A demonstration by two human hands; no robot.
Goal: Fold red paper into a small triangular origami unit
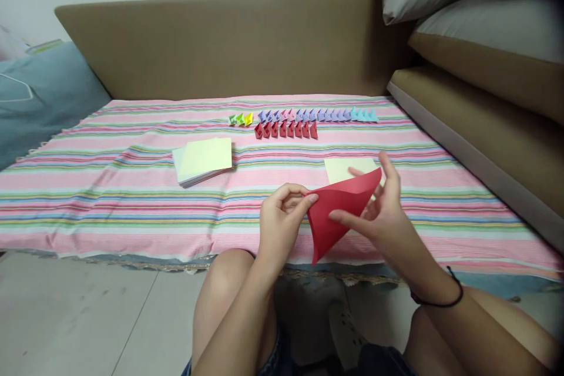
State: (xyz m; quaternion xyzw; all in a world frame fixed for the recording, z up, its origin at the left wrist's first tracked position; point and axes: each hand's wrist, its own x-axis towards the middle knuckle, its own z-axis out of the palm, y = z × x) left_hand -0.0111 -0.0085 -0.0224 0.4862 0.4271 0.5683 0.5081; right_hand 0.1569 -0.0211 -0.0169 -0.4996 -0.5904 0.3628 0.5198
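A sheet of red paper (338,211), folded over into a rough triangle, is held up above the front edge of the striped cloth. My left hand (284,211) pinches its left corner between thumb and fingers. With the thumb on the near face and the fingers behind, my right hand (381,211) grips the paper's right part; some of those fingers are hidden by the sheet. Behind the red paper, a pale yellow sheet (337,169) lies on the cloth, partly covered from view.
A stack of paper (207,155), pale yellow on top, lies to the left. Small folded red paper pieces (282,129) form a row, with a multicoloured row (308,115) behind. Cushions (480,100) are piled at the right, and a brown backrest (229,50) stands behind the striped cloth (132,205).
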